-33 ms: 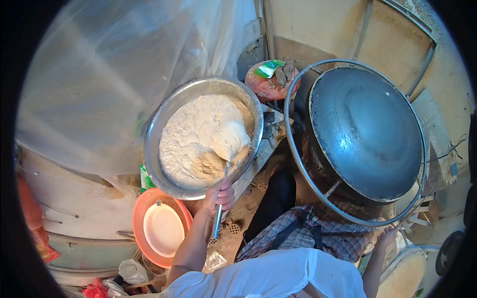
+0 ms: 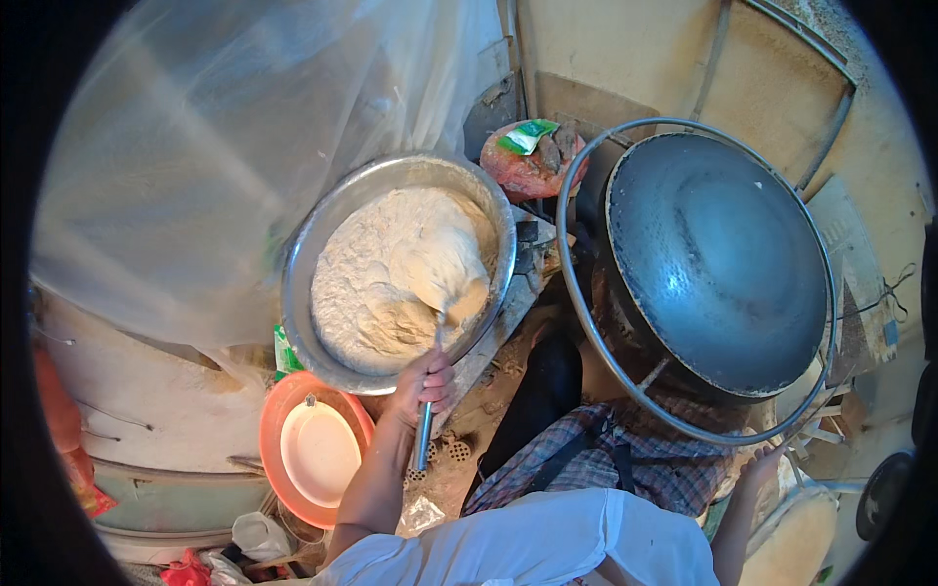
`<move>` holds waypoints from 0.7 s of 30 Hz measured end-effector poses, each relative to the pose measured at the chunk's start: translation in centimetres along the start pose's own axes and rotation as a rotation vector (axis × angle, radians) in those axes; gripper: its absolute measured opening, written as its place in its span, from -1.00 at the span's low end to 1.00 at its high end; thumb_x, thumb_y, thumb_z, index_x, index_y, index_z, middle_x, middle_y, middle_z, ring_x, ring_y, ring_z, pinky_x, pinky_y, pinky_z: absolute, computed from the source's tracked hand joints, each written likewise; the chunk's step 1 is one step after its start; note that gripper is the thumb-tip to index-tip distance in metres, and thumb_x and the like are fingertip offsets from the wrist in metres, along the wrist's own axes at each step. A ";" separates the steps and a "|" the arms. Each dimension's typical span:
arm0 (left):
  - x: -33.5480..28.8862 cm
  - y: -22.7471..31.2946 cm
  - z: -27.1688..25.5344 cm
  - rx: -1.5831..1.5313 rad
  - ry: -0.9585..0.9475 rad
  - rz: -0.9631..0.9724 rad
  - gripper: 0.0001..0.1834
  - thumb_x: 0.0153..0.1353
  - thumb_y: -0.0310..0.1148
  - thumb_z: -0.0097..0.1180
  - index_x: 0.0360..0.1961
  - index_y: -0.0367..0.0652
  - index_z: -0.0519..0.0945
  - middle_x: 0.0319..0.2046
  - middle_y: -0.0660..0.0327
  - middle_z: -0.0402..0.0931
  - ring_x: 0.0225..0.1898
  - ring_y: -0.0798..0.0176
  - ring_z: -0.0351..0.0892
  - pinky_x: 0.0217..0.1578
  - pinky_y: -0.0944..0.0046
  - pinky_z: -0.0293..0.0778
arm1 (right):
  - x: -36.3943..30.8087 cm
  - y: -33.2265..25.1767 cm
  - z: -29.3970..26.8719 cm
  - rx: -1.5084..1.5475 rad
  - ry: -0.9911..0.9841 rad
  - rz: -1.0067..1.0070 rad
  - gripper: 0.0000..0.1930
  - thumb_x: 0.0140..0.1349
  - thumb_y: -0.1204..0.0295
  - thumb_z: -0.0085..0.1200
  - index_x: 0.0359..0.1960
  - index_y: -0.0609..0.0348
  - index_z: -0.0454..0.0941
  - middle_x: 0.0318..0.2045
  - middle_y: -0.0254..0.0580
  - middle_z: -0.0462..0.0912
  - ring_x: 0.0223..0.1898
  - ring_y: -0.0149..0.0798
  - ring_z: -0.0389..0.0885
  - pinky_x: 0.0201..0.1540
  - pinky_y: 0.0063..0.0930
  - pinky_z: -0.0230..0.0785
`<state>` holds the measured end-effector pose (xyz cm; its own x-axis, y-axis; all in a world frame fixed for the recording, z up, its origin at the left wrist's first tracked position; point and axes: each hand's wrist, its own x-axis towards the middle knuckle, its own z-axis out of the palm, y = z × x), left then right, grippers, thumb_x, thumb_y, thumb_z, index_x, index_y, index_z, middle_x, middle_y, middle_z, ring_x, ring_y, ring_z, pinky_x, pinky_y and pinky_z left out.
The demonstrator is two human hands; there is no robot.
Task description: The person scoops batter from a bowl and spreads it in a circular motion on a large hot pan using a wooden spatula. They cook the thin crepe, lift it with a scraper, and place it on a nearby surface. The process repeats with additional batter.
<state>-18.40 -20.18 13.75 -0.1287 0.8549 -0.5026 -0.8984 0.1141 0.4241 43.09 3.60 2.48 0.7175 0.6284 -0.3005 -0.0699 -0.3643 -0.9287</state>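
Note:
In my left hand [image 2: 426, 383] is the metal handle of a stirring utensil [image 2: 424, 438], gripped with closed fingers. Its upper end slopes into pale, sticky dough [image 2: 376, 259], which hides the head. The dough sits in a wide metal basin [image 2: 301, 327] and rises in a smooth lump where the utensil enters. My right hand [image 2: 762, 465] is low at the right, by the metal ring [image 2: 578, 298] around a large dark round pan [image 2: 718, 264]. Its fingers are too small and unclear to show whether they hold anything.
An orange basin [image 2: 277, 469] with a pale round dish [image 2: 320, 452] stands left of my forearm. Behind the dough basin lies a reddish bag [image 2: 513, 174] with a green packet on top. Translucent sheeting [image 2: 225, 166] hangs at the left. Perforated briquettes [image 2: 457, 450] lie on the floor.
My left hand and the utensil have shifted slightly left, and the dough lump by the utensil has changed shape a little. My right hand stays where it was.

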 end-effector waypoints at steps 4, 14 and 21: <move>-2.9 4.7 4.6 0.570 0.340 0.360 -0.54 0.40 -0.05 -0.19 -0.65 0.01 0.23 -0.84 0.40 0.12 -0.89 0.45 0.06 -0.88 0.37 0.06 | -2.5 -0.1 -1.3 -0.031 0.003 -0.090 -0.26 0.25 -0.25 -0.23 -0.20 0.38 0.43 -0.62 -0.27 0.35 -0.76 -0.43 0.18 -0.76 -0.54 -0.04; 0.3 7.6 20.0 1.600 0.375 1.191 -0.56 0.36 -0.16 -0.02 -0.60 -0.25 0.39 -0.78 0.26 0.22 -0.66 0.41 0.10 -0.63 0.31 0.11 | -11.8 -0.8 -0.1 -0.073 -0.280 -0.373 -0.77 0.37 0.25 -0.06 -0.30 0.12 0.28 -0.66 -0.37 0.36 -0.73 -0.49 0.33 -0.72 -0.58 0.29; 12.6 -6.9 21.9 1.969 -0.160 1.390 -0.65 0.19 -0.14 0.14 -0.56 -0.18 0.45 -0.58 0.02 0.47 -0.49 -0.14 0.48 -0.49 0.01 0.37 | -17.5 -1.9 -2.4 -0.001 -0.649 -0.114 -0.53 0.42 0.00 -0.31 -0.36 0.17 0.39 -0.74 -0.41 0.27 -0.78 -0.50 0.21 -0.74 -0.57 0.10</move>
<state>-4.65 0.90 20.97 0.0511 0.8236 0.5649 0.9253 -0.2518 0.2835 32.32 -8.37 10.06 0.1568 0.9498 -0.2708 -0.0172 -0.2716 -0.9623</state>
